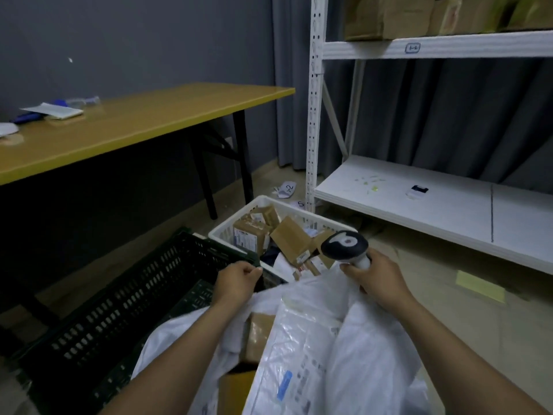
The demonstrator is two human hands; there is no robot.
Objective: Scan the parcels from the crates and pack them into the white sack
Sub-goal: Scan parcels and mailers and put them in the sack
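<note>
"White plastic is bunched in my left hand: the fingers are curled tight, pinching the rim of the white plastic sack just above a corner of the dark slotted plastic crate."

"And your right hand?"

"My right hand is wrapped around the pale handle of the black-headed handheld scanner, head upward, at the sack's far edge."

"Where are the parcels?"

"Some lie in the sack's open mouth between my forearms: a brown taped cardboard parcel, a clear-white plastic mailer bag beside it, and a yellowish box lower down. More brown cardboard parcels are heaped in the white lattice plastic crate just beyond my hands, right against the dark crate."

"Around that?"

"The yellow-topped surface on black legs to the left carries papers. White metal shelving stands to the right, with cardboard boxes on its upper shelf."
</note>
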